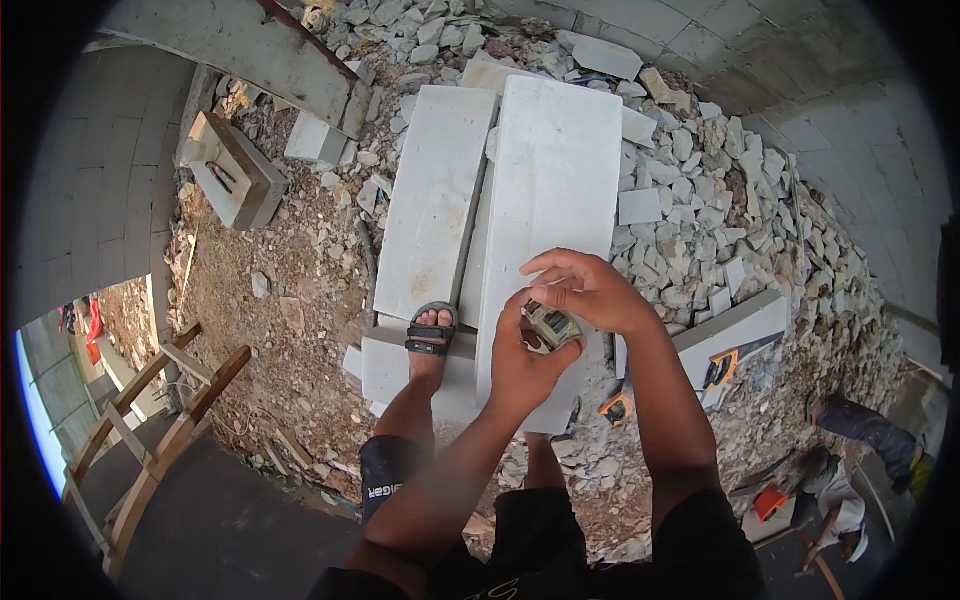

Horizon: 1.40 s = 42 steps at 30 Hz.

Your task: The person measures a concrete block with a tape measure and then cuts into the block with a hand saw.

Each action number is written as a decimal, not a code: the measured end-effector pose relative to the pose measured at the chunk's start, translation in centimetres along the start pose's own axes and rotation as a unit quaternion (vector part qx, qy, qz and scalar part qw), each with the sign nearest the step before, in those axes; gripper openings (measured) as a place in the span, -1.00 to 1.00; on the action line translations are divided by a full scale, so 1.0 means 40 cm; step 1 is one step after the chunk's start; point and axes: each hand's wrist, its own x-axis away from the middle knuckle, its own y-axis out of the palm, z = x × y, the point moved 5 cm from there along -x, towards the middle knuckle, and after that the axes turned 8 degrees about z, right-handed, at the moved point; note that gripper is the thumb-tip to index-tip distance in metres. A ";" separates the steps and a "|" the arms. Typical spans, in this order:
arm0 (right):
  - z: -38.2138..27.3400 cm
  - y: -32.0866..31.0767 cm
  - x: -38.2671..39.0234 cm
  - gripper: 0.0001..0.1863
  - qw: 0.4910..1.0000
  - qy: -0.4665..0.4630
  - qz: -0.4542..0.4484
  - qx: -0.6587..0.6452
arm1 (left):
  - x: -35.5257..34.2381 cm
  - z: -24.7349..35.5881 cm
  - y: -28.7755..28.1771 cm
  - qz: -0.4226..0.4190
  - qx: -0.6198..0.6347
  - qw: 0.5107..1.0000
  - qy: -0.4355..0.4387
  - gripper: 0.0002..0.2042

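Observation:
My left hand [525, 370] is closed around a small, rounded, greenish case with dark parts [553, 325], which looks like a tape measure. My right hand [590, 290] hovers just over that case, fingers curved and apart; I cannot tell whether its thumb touches it. Beneath both hands lies a long white block [555, 170], its top dusty and smooth. Another long white block [435, 200] rests alongside on the left, a narrow gap between them. My sandalled foot [432, 328] is planted at this second block's near end.
Orange-and-black saw handles [617, 408] [722, 370] show to the right, one against a leaning white slab [740, 335]. Broken rubble [700, 190] covers the ground at right. A wooden ladder-like frame [150, 450] stands lower left. Another person's arm [835, 525] shows lower right.

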 end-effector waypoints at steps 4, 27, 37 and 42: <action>0.104 -0.031 0.230 -0.58 0.974 0.033 0.126 -0.185 | 0.055 0.037 0.055 -0.102 -0.213 0.968 0.082 -0.15; 0.090 -0.396 -0.139 -0.79 0.891 -0.090 0.347 -0.279 | -0.656 0.009 -0.140 -0.100 0.291 0.951 0.026 -0.53; 0.112 -0.363 -0.357 -0.77 0.814 -0.143 0.556 -0.088 | -0.818 0.010 -0.092 0.031 0.369 0.927 0.058 -0.68; 0.117 -0.368 -0.367 -0.82 0.814 -0.113 0.563 -0.089 | -0.812 0.024 -0.026 0.050 0.306 0.948 0.070 -0.61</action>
